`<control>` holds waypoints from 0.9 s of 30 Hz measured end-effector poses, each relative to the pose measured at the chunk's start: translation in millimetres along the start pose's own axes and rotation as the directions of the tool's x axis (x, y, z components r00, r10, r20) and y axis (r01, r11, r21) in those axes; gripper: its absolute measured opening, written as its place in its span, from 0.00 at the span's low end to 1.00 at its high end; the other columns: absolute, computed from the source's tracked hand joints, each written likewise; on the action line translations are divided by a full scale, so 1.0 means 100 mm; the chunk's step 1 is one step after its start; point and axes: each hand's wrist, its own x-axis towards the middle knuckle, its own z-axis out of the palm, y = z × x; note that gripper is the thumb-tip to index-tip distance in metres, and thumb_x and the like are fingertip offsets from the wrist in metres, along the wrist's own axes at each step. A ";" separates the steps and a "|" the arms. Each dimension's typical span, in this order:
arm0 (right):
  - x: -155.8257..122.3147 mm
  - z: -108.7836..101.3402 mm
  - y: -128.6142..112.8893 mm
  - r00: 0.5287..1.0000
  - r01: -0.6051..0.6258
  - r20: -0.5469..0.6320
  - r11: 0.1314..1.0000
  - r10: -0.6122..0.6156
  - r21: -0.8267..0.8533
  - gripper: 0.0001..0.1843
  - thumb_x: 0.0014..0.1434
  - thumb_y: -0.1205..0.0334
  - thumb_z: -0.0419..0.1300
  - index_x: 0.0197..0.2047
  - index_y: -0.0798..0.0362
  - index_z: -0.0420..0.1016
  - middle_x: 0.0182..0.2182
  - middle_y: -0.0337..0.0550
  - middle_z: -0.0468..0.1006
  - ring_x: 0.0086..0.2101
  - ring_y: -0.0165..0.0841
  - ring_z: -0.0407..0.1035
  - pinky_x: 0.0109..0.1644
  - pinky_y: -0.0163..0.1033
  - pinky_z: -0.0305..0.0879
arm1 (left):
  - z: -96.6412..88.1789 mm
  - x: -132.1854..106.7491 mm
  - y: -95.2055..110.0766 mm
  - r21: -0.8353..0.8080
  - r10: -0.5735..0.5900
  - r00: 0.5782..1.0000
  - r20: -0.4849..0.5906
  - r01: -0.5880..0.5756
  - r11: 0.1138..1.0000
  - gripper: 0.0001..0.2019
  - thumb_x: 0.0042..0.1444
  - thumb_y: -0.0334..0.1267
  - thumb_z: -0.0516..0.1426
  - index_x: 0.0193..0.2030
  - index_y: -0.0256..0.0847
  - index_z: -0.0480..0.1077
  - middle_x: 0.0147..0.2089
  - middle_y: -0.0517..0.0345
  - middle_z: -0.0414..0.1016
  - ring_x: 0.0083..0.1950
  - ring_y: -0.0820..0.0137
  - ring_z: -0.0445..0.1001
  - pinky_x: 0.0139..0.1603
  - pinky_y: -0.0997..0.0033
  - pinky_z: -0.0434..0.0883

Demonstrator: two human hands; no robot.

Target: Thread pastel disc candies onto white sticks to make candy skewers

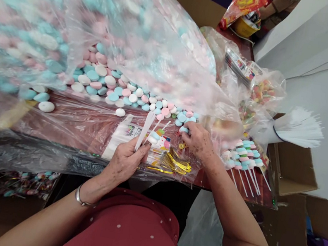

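Note:
My left hand (pixel 128 159) is closed around several flat white sticks (pixel 145 130) that point up and away from me. By its fingertips, one stick carries a few stacked candies (pixel 154 137), white and pale blue, with green and orange pieces near them. My right hand (pixel 200 143) reaches to the near edge of the candy pile (pixel 136 97), with thumb and forefinger pinched on a light blue candy (pixel 184 129). Small ring-shaped gummies (pixel 182 145) lie just under that hand. Gold twist ties (pixel 178 163) and printed clear bags (pixel 127 131) rest between my hands.
A huge clear plastic bag (pixel 164 43) of pink, white and blue candies covers the table's back and left. Finished candy skewers (pixel 245 155) lie at right. Beyond them stand a bundle of white sticks (pixel 299 129) and cardboard boxes (pixel 294 170). A yellow bowl (pixel 246 26) sits at the far end.

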 end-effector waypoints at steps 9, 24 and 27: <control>-0.07 -0.01 0.06 0.992 0.122 0.019 0.992 -0.122 -0.019 0.09 0.64 0.69 0.52 0.41 0.53 0.73 0.38 0.50 0.79 0.42 0.40 0.70 0.45 0.40 0.62 | 0.01 -0.01 0.05 -0.012 -0.019 1.000 0.001 0.019 1.000 0.16 0.61 0.46 0.54 0.24 0.41 0.66 0.17 0.67 0.58 0.19 0.76 0.54 0.19 0.75 0.52; 0.07 -0.06 -0.09 0.945 -0.176 0.088 0.263 0.314 0.949 0.15 0.46 0.54 0.68 0.34 0.50 0.68 0.21 0.31 0.71 0.18 0.24 0.59 0.21 0.31 0.54 | 0.01 0.03 0.05 0.102 0.078 0.992 0.098 -0.088 0.991 0.16 0.61 0.46 0.52 0.25 0.42 0.65 0.19 0.67 0.60 0.22 0.74 0.58 0.24 0.74 0.56; 0.10 -0.12 -0.16 0.938 -0.206 0.174 0.078 0.301 0.976 0.18 0.41 0.56 0.71 0.33 0.51 0.69 0.19 0.30 0.71 0.16 0.23 0.59 0.19 0.30 0.53 | 0.00 0.03 0.11 0.108 0.092 0.988 0.121 -0.105 0.989 0.15 0.60 0.45 0.51 0.24 0.42 0.64 0.20 0.66 0.62 0.23 0.74 0.60 0.27 0.74 0.59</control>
